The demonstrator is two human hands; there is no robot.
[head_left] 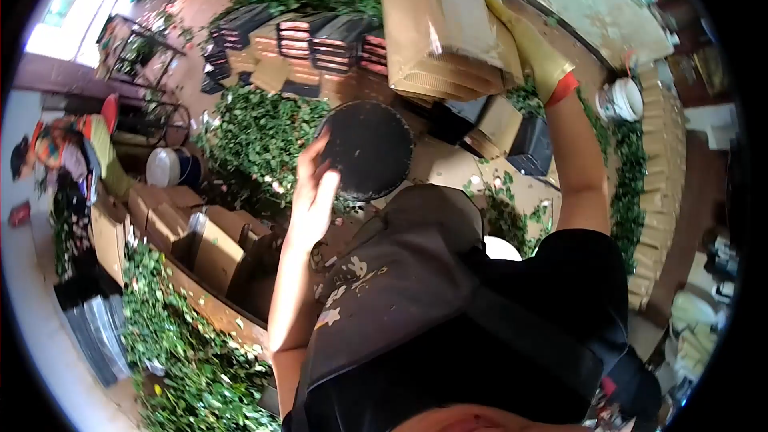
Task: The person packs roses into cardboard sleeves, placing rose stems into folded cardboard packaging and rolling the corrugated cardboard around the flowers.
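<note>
My right hand, in a yellowish glove with a red cuff, reaches forward to the right side of a stack of brown cardboard boxes. The gloved fingers lie along the stack's far right edge and grip it; their tips are partly hidden. My bare left hand is raised with thumb and fingers apart, at the left rim of a round black disc like a stool top. I cannot tell whether it touches the rim. Beneath the cardboard stack are a black box and an open brown carton.
Stacks of black boxes stand ahead, beside heaped leafy rose stems. More stems and open cartons lie left. A co-worker is at far left, near a white bucket. Another bucket stands right.
</note>
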